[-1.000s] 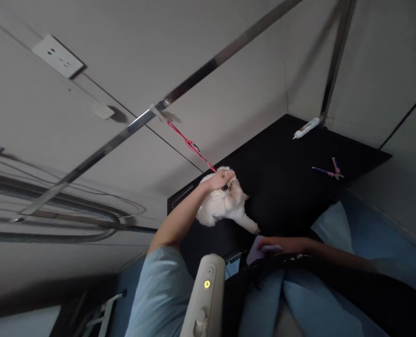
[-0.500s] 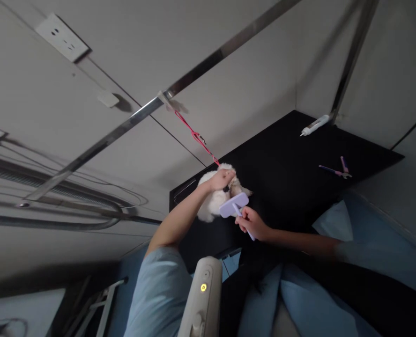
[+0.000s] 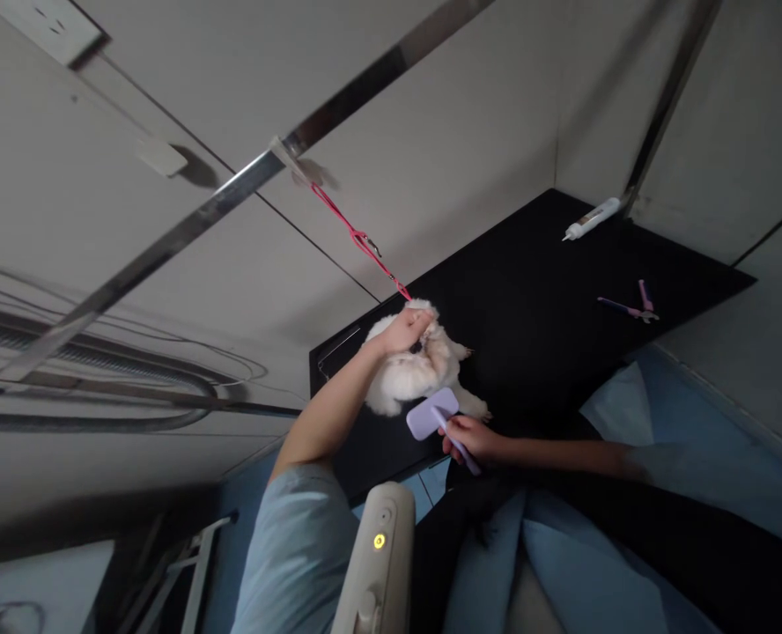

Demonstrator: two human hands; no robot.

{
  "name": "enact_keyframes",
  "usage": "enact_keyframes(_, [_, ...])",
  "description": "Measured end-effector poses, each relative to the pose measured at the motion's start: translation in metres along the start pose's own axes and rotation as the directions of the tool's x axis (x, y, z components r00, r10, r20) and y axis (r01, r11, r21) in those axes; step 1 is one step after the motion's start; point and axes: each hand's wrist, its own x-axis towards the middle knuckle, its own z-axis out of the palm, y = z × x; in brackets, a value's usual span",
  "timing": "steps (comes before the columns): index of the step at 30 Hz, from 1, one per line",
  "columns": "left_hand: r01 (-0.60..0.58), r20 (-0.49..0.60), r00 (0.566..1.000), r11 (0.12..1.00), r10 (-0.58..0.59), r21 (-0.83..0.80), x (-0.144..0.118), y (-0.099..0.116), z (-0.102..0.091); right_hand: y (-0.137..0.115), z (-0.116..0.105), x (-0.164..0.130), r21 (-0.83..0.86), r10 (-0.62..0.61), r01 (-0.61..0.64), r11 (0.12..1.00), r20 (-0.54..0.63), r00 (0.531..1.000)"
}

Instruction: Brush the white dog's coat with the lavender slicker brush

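A small white dog [image 3: 401, 377] is on the black tabletop, with a pink leash [image 3: 363, 242] running up from its head to a metal bar. My left hand [image 3: 407, 330] is closed on the fur of the dog's head; just what the fingertips pinch is hidden. In my right hand [image 3: 471, 438] is a lilac slicker brush [image 3: 432, 413], gripped by its handle. The brush's flat back faces me, so its pins are out of sight. Its head is close to the near side of the dog; whether it touches the fur I cannot tell.
A white bottle with a pointed tip [image 3: 592, 219] lies at the table's [image 3: 523, 273] far right corner. Nearer lie open pink-and-blue nail clippers [image 3: 630, 308]. The metal bar [image 3: 186, 225] crosses above the table. A pale device with a yellow light [image 3: 379, 555] juts up in front of me.
The slicker brush has come down off the dog's front toward me, uncovering the chest and legs. My left hand still holds the head. The view has shifted slightly.
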Motion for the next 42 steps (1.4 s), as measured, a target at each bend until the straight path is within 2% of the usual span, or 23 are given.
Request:
enact_keyframes(2, [0.009,0.018,1.0,1.0,-0.009,-0.012,-0.001,0.0,0.0,-0.008,-0.004,-0.001,0.006,-0.086,0.086,0.996,0.055,0.995])
enact_keyframes(5, [0.022,0.05,0.999,0.999,-0.02,-0.039,-0.001,0.002,0.0,-0.027,-0.009,0.004,0.005,-0.305,0.305,0.952,0.012,0.952])
enact_keyframes(6, [0.023,0.056,0.998,0.999,-0.02,-0.049,-0.002,0.002,0.0,-0.029,-0.01,0.005,-0.011,-0.298,0.297,0.955,-0.011,0.955])
enact_keyframes(8, [0.015,0.062,0.998,0.998,-0.011,-0.068,-0.002,0.002,0.0,-0.022,-0.01,0.005,-0.042,-0.151,0.15,0.988,-0.029,0.988])
enact_keyframes(10, [0.013,0.064,0.998,0.997,-0.009,-0.076,-0.003,0.001,0.0,-0.012,-0.009,0.001,-0.076,0.04,-0.038,0.996,0.025,0.999])
enact_keyframes(11, [0.018,0.066,0.998,0.997,-0.013,-0.077,-0.003,0.0,0.0,-0.01,-0.008,-0.001,-0.091,0.081,-0.074,0.993,0.071,0.994])
enact_keyframes(12, [0.026,0.07,0.997,0.997,-0.021,-0.078,-0.004,0.0,-0.001,-0.011,-0.009,-0.002,-0.097,0.066,-0.055,0.994,0.117,0.991])
enact_keyframes(14, [0.043,0.078,0.996,0.996,-0.036,-0.081,-0.006,-0.001,-0.002,-0.02,-0.01,-0.001,-0.064,-0.098,0.109,0.992,0.157,0.983])
enact_keyframes(16, [0.054,0.082,0.996,0.995,-0.047,-0.087,-0.009,-0.001,-0.002,-0.03,-0.013,0.004,-0.029,-0.248,0.252,0.967,0.093,0.964])
enact_keyframes(17, [0.059,0.079,0.996,0.994,-0.052,-0.088,-0.011,-0.001,-0.002,-0.032,-0.013,0.006,-0.026,-0.253,0.254,0.967,0.058,0.966])
enact_keyframes(19, [0.07,0.08,0.995,0.994,-0.063,-0.087,-0.014,-0.001,-0.002,-0.028,-0.013,0.007,-0.037,-0.117,0.119,0.992,0.032,0.993])
enact_keyframes(22, [0.097,0.096,0.991,0.991,-0.089,-0.087,-0.019,-0.002,-0.002,-0.02,-0.01,0.003,-0.07,0.097,-0.089,0.994,0.126,0.987])
enact_keyframes(24, [0.127,0.087,0.989,0.987,-0.119,-0.094,-0.022,-0.005,-0.004,-0.022,-0.01,0.002,-0.057,0.016,-0.006,0.998,0.172,0.985])
enact_keyframes(26, [0.152,0.054,0.988,0.982,-0.147,-0.109,-0.024,-0.008,-0.006,-0.026,-0.01,0.003,-0.022,-0.141,0.144,0.989,0.123,0.982])
enact_keyframes(27, [0.157,0.041,0.987,0.98,-0.153,-0.12,-0.026,-0.009,-0.007,-0.026,-0.01,0.004,-0.023,-0.163,0.165,0.986,0.085,0.983])
enact_keyframes(29, [0.15,0.025,0.989,0.978,-0.148,-0.144,-0.028,-0.012,-0.009,-0.02,-0.009,0.004,-0.067,-0.05,0.054,0.996,0.063,0.997])
enact_keyframes(32, [0.13,0.036,0.991,0.978,-0.126,-0.166,-0.03,-0.014,-0.011,-0.011,-0.006,0.004,-0.135,0.172,-0.152,0.979,0.154,0.973])
enact_keyframes(33, [0.133,0.045,0.991,0.977,-0.127,-0.165,-0.029,-0.014,-0.011,-0.012,-0.005,0.005,-0.133,0.155,-0.132,0.982,0.181,0.971])
enact_keyframes(35, [0.15,0.05,0.988,0.975,-0.144,-0.163,-0.027,-0.013,-0.01,-0.02,-0.004,0.011,-0.092,-0.011,0.027,0.995,0.167,0.986])
enact_keyframes(37, [0.158,0.015,0.987,0.973,-0.158,-0.169,-0.024,-0.014,-0.009,-0.026,-0.002,0.018,-0.07,-0.174,0.179,0.981,0.067,0.982])
enact_keyframes(38, [0.157,-0.009,0.987,0.972,-0.161,-0.177,-0.021,-0.015,-0.009,-0.025,-0.001,0.021,-0.077,-0.19,0.19,0.979,0.017,0.982])
enact_keyframes(40, [0.159,-0.045,0.984,0.969,-0.17,-0.189,-0.017,-0.019,-0.008,-0.016,0.001,0.022,-0.1,-0.088,0.086,0.991,-0.016,0.996])
enact_keyframes(42, [0.166,-0.068,0.981,0.966,-0.182,-0.197,-0.012,-0.022,-0.008,-0.006,0.005,0.02,-0.112,0.041,-0.038,0.993,0.028,0.999])
